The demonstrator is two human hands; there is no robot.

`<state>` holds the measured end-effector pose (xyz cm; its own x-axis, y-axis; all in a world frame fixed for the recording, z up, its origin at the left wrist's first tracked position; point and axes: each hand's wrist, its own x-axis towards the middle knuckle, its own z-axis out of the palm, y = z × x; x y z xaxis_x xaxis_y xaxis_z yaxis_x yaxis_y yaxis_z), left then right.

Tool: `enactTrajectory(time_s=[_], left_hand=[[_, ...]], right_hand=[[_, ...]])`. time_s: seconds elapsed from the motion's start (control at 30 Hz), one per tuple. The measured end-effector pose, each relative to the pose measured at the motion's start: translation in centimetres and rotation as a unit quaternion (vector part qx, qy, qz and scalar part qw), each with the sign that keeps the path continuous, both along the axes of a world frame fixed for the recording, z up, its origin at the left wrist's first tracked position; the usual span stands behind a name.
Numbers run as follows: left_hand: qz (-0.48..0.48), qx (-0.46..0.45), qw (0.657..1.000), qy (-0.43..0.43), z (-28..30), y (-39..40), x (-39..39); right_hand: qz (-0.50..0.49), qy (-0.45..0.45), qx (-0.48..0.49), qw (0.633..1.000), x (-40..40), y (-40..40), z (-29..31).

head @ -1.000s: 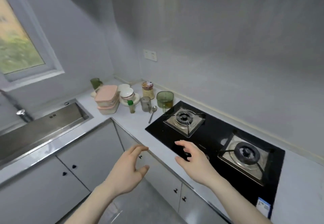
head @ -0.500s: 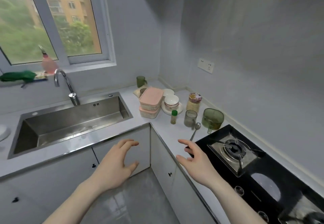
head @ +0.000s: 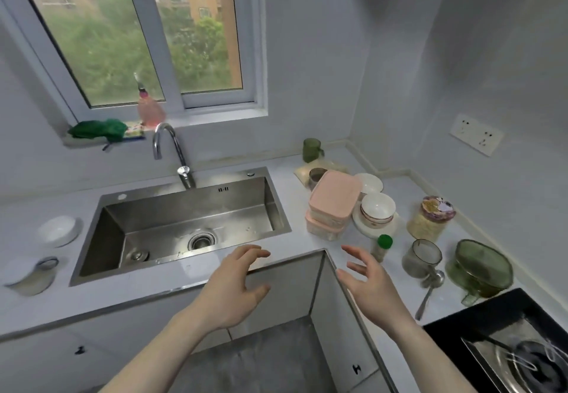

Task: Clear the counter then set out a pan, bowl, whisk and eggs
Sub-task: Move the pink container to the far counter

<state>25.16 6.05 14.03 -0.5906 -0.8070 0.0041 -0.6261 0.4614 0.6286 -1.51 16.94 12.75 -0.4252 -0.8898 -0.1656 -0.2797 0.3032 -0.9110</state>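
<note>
Head view. Both hands hang in the air over the inner corner of the L-shaped bench [head: 196, 272], neither touching anything. The left hand [head: 235, 288] sits at about 6 o'clock in the picture, palm down, its grip loosely spread with the fingers bent a little and nothing in it. The right hand [head: 373, 285] is just to its right at about 5 o'clock, palm turned toward the left hand, its grip likewise spread wide and empty.

The steel sink [head: 184, 223] lies at 9 to 10 o'clock from the hands, with the tap [head: 172, 152] behind it at 11 o'clock. At the far left edge, a white bowl [head: 58, 231] and a tipped container [head: 30, 275] rest on the bench.

The clutter sits at 1 to 3 o'clock from the hands. Two stacked pink boxes [head: 333, 205] stand nearest the sink; just right of them a white bowl with a patterned band [head: 377, 212] sits on a plate [head: 364, 229], with another white dish [head: 370, 183] behind. A green mug [head: 311, 150] stands in the far corner at 1 o'clock. A small green-capped bottle [head: 381, 248] is just beyond the right hand's fingertips. Farther right come a lidded jar [head: 431, 219], a clear glass [head: 421, 257], a spoon [head: 428, 292] and a green jug [head: 479, 268]. The black hob [head: 455, 334] fills the corner at 4 o'clock.
</note>
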Motion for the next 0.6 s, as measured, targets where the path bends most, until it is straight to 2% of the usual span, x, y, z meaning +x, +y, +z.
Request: enactTrajectory(time_s=[0.13,0.27,0.6], left_hand=[[0.006,0.013,1.0,0.01,-0.5,-4.8,-0.6],[-0.015,0.042,0.999,0.016,-1.4,-9.9,-2.8],[-0.099,0.188,0.977,-0.031,-3.4,-25.7,-12.8]], right_hand=[[0.014,0.0,0.001,1.0,0.0,-5.3,0.0],[-0.014,-0.007,0.014,1.0,-0.7,-7.7,-1.3],[-0.183,-0.027,0.045,0.982,-3.6,-13.3,-3.1]])
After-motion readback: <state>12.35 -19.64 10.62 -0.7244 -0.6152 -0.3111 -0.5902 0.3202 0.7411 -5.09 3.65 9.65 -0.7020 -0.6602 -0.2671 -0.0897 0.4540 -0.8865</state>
